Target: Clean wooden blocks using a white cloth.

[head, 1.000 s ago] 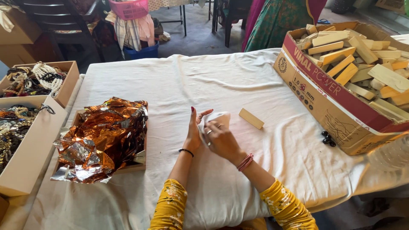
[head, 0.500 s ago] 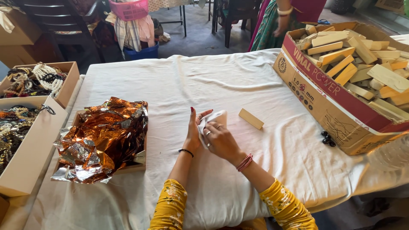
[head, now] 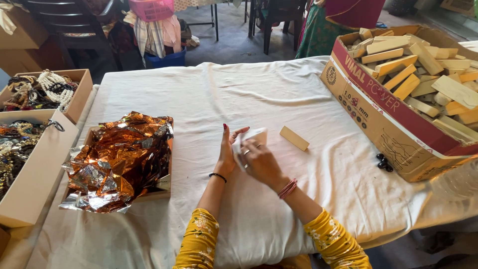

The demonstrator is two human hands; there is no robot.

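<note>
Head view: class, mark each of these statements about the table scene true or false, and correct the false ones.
1. Both hands meet at a small white piece: the left hand and right hand hold the white piece. True.
2. The wooden block on the cloth lies inside the big carton. False: it lies alone on the white tablecloth, left of the carton.
3. The crumpled foil is blue. False: it is copper and silver.
4. The carton holds many wooden blocks. True.
5. Boxes of beaded jewellery stand at the table's left. True.
</note>
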